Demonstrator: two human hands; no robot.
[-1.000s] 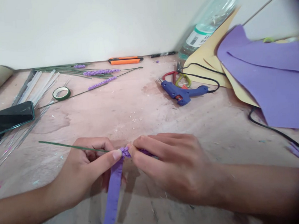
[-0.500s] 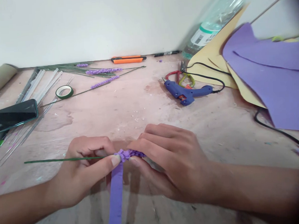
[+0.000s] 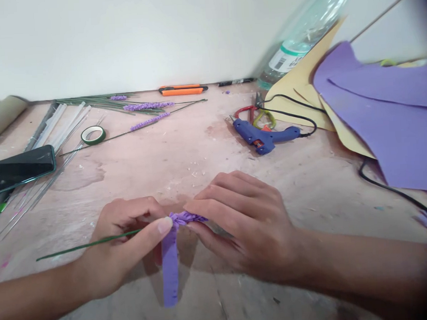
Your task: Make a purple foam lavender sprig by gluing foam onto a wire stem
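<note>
My left hand (image 3: 132, 245) pinches a green wire stem (image 3: 85, 244) and a purple foam strip (image 3: 170, 272) where the strip meets the stem. The strip hangs down toward me, with small cuts along one edge. Around the stem's right part sits a fringed purple flower head (image 3: 182, 218), gripped at its right side between thumb and fingers of my right hand (image 3: 245, 225). The far end of the flower head is hidden by that hand. The stem's bare end points left, slightly downward.
A blue glue gun (image 3: 264, 136) lies by scissors (image 3: 257, 105) at right, near purple foam sheets (image 3: 386, 117) and a bottle (image 3: 283, 61). Finished purple stems (image 3: 150, 121), green tape (image 3: 93, 135), clear sticks (image 3: 68, 124), a phone (image 3: 20, 167) and an orange cutter (image 3: 183, 90) lie farther back.
The hanging strip has become shorter, its lower end now in view. The stem's left end has dipped. Both hands keep their grip at nearly the same place.
</note>
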